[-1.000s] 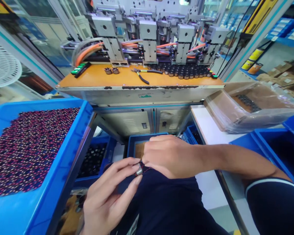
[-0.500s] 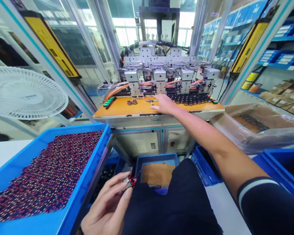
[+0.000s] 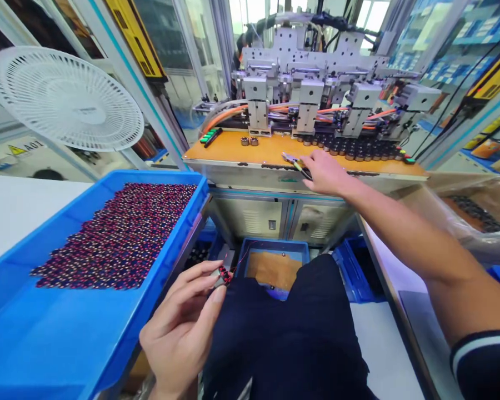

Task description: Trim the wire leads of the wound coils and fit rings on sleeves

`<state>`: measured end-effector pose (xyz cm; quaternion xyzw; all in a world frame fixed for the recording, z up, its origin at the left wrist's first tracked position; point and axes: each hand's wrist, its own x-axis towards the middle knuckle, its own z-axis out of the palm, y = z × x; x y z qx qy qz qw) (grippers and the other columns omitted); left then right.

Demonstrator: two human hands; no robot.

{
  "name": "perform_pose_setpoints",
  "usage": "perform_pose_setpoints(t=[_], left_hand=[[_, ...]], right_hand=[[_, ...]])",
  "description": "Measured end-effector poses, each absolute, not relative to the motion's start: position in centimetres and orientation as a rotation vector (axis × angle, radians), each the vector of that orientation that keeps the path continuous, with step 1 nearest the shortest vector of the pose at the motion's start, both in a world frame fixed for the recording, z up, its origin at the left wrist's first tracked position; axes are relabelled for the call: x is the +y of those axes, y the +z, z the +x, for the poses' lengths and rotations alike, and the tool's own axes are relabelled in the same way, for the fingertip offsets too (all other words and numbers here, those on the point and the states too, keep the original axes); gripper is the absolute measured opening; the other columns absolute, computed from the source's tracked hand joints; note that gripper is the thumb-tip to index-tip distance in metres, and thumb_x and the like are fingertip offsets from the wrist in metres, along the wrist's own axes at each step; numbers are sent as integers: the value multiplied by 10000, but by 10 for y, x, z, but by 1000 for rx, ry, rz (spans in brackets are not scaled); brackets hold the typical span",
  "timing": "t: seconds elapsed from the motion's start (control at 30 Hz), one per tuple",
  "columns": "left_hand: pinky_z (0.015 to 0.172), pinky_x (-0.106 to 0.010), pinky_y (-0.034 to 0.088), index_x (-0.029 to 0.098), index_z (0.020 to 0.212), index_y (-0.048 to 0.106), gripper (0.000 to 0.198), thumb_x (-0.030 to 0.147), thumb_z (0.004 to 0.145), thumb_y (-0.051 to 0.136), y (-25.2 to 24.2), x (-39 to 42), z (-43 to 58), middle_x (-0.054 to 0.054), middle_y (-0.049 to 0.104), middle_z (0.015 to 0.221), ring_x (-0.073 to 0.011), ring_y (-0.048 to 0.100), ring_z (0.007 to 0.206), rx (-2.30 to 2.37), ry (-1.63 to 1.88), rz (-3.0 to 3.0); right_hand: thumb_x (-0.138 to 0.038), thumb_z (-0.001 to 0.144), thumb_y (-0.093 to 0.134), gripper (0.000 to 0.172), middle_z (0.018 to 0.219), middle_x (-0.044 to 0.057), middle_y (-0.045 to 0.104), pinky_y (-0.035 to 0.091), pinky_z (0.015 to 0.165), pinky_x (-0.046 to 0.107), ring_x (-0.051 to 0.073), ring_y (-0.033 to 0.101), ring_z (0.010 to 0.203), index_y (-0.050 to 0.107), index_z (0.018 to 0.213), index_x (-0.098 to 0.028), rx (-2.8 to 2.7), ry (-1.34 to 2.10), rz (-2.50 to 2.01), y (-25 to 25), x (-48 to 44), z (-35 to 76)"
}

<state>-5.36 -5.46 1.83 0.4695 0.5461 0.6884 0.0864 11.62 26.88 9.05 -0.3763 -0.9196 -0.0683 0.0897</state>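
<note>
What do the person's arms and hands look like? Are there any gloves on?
No gloves! The left grip and the right grip are both bare hands. The right arm is bare too, up to a short, dark sleeve with a pale stripe near its edge. The left sleeve is out of view.

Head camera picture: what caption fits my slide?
Left hand pinches a small wired part; right hand at the pliers.
</note>
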Motion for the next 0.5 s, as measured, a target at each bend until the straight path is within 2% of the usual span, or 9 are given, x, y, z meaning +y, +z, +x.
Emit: perform_pose_setpoints(t=[0.1,0.2,0.3,0.4,0.5], left_hand=[[807,-293,589,228,1006,723,301,5,810,673,17,-53,-50,-45,706,1086,-188,666,1046,1615,2016,1455],[818,-311,586,232,1020,722,326,0,796,684,17,-51,-47,-43,707,1089,-190,668,1029,1634,1970,1531],[809,-313,582,244,1037,717,360,-7,781,694,19,-48,-42,-38,705,1101,-191,670,1020,1653,1916,1602],[814,-319,579,250,1056,712,393,-26,777,689,21,-47,-37,-37,700,1114,-190,667,1023,1657,1883,1636],[814,-316,580,246,1066,711,401,-33,780,683,22,-48,-33,-38,698,1111,-189,665,1028,1658,1854,1660]], right_hand=[[-88,743,585,575,1119,164,536,446,904,369,264,519,1017,502,1312,-68,-2652,30,-899,71,215,151],[-64,744,565,501,1022,93,586,494,796,312,186,567,870,539,1241,-118,-2497,633,-627,44,146,177],[-47,791,542,604,990,55,619,524,743,261,127,601,795,452,1374,-179,-2309,1220,-427,21,85,190],[-34,772,520,757,1073,86,618,561,781,287,131,644,856,342,1487,-206,-2110,1609,-226,9,52,188],[-39,730,526,794,1169,124,599,546,907,364,181,638,1024,364,1493,-188,-2031,1725,-140,6,44,180]])
